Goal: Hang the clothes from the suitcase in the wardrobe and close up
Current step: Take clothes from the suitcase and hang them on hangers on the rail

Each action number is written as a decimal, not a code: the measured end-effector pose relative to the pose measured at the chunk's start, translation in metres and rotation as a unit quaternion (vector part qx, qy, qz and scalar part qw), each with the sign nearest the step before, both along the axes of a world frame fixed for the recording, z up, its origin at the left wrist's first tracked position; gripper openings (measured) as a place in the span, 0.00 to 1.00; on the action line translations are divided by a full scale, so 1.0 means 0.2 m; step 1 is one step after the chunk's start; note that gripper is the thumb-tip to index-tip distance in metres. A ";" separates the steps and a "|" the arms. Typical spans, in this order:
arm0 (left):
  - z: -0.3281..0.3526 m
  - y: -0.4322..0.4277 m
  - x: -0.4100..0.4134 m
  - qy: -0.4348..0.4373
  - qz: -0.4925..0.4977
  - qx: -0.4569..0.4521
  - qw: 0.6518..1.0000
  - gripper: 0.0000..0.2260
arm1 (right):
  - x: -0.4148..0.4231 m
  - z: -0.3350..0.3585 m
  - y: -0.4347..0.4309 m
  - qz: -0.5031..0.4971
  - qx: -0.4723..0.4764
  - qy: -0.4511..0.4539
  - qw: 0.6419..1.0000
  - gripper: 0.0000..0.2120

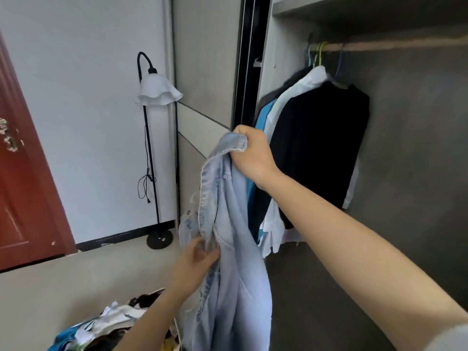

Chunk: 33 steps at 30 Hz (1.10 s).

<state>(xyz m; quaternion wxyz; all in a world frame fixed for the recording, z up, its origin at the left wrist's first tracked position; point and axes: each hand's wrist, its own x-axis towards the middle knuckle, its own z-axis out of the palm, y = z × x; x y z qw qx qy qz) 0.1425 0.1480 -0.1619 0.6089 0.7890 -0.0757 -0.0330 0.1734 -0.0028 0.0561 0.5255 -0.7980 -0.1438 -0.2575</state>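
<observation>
Denim [228, 249], pale blue, held up in the air in front of the open wardrobe [417, 153], hanging down in long loose folds from one thick stitched edge. Head view only.

Gripped at the top by the right hand [250, 153], fingers clenched round the bunched edge, at about the height of the hung clothes [319, 148]. Pinched lower down by the left hand [195, 259], fingers closed on a fold beside the seam; a little blurred there, so exact hold hard to tell. Not yet on a hanger, not yet on the rail [379, 46]. Impossible to say whether trousers or jacket.

As to handling, by judgement: soft and limp, yet thicker and heavier than a shirt. Nothing to break, and little danger of slipping with such rough cloth. Likely to sag and twist when held at one point only. Best taken along the strong stitched edge, both hands well apart, to spread it flat before putting a hanger in.

Also in the same view: coloured hangers [319, 53] crowded at the left end of the rail, carrying black, white and blue pieces; much free rail to the right. At the bottom left, a pile [106, 325] of mixed clothes, probably in the suitcase, though no shell visible. Left of the wardrobe, a lamp [154, 89].
</observation>
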 end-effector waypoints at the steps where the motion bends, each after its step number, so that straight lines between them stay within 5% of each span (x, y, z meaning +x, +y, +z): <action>1: -0.04 -0.03 0.01 0.011 -0.005 0.007 1.000 0.13 | 0.01 0.02 0.01 0.009 -0.006 -0.015 1.000 0.19; 6: -0.28 -0.21 0.04 0.131 0.015 0.053 0.990 0.07 | 0.04 0.13 -0.05 -0.015 0.005 -0.065 0.998 0.22; 9: -0.28 -0.28 0.11 0.140 0.079 0.005 0.987 0.03 | 0.07 0.21 -0.20 -0.104 0.006 -0.076 0.992 0.21; 17: 0.52 -0.25 0.48 0.062 0.083 -0.076 0.992 0.08 | 0.11 0.23 -0.73 -0.291 -0.051 0.025 0.955 0.15; 22: 1.09 -0.35 0.63 0.082 -0.032 -0.192 0.978 0.05 | 0.12 0.19 -0.96 -0.344 -0.083 0.164 0.921 0.07; 26: 1.36 -0.51 0.64 0.072 -0.122 -0.237 0.961 0.08 | 0.05 0.19 -1.05 -0.361 -0.222 0.264 0.867 0.10; 29: 1.49 -0.65 0.63 0.069 -0.160 -0.232 0.957 0.10 | 0.00 0.26 -1.09 -0.346 -0.317 0.341 0.815 0.02; 31: 1.55 -0.71 0.65 0.059 -0.177 -0.228 0.956 0.06 | -0.02 0.37 -1.14 -0.353 -0.314 0.337 0.814 0.08; 33: 1.59 -0.78 0.67 0.056 -0.204 -0.196 0.957 0.09 | -0.08 0.53 -1.19 -0.420 -0.327 0.270 0.802 0.03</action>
